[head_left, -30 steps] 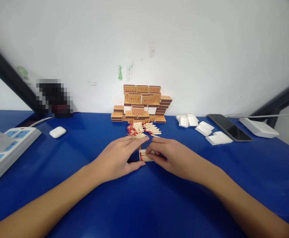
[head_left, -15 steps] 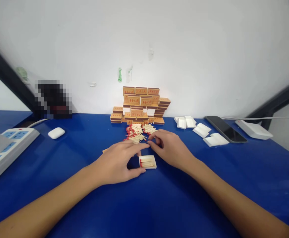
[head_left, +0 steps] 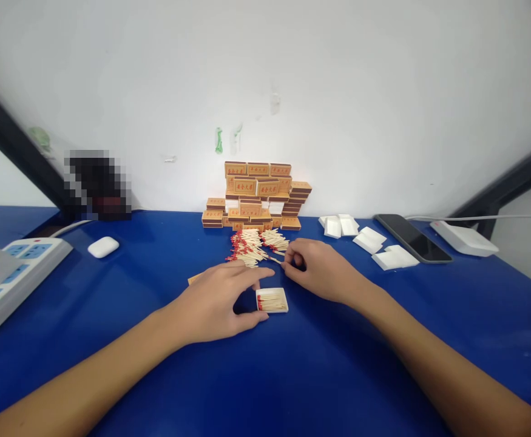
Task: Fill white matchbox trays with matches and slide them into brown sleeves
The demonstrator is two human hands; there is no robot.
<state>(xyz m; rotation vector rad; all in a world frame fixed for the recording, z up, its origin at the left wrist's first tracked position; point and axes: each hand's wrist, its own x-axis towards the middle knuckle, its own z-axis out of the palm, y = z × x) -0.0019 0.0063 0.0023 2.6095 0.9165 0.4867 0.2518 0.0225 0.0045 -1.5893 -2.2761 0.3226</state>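
Note:
A small white matchbox tray (head_left: 284, 309) lies on the blue table with several red-tipped matches in it. My left hand (head_left: 215, 300) holds the tray at its left end, thumb at the near corner and a fingertip at the far one, with the index finger stretched out above. Just beyond the tray, my right hand (head_left: 317, 267) pinches a single match (head_left: 275, 260) between thumb and index finger, its red head pointing left. Beside the fingertips lies a loose pile of matches (head_left: 249, 247). Partly hidden behind my left hand is an orange matchbox piece (head_left: 194, 278).
Orange matchboxes (head_left: 258, 188) are stacked against the wall. Empty white trays (head_left: 369, 240), a phone (head_left: 413, 238) and a white cabled device (head_left: 464, 238) lie at the right. At the left are a white earbud case (head_left: 103, 247) and a power strip (head_left: 23, 267).
My right hand has drawn slightly to the right, away from my left fingertips, and a match now shows in its pinch. My left hand stays at the tray.

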